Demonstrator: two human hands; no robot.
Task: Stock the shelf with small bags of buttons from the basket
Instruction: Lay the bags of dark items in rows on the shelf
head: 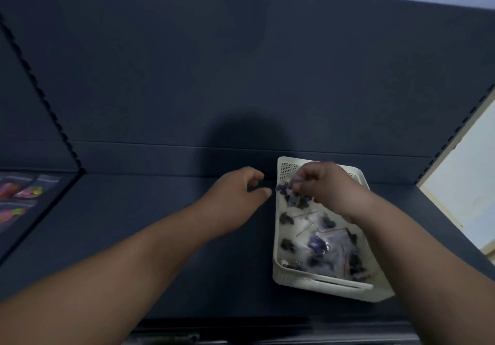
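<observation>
Probably each small bag of buttons weighs next to nothing: thin, limp, clear plastic that crumples at a touch and may slide between the fingers, with a loose clump of hard buttons that sags to the lowest corner. The best hold, I judge, is a pinch at the top edge by the seal strip, so the buttons hang below. The held bag (284, 188) shows as a see-through pouch of dark, bluish-black buttons, blurred. It hangs over the far left corner of the white basket (321, 285), which sits on the dark blue shelf (160, 224) to the right. The right hand (329, 186) has its grip pressed onto that bag, thumb and fingertips pinching its top. The left hand (238, 192) hovers just beside it, grip loosely spread, thumb and fingers apart, holding nothing. More bags (318, 243) lie heaped in the basket, some with thin red seal lines.
</observation>
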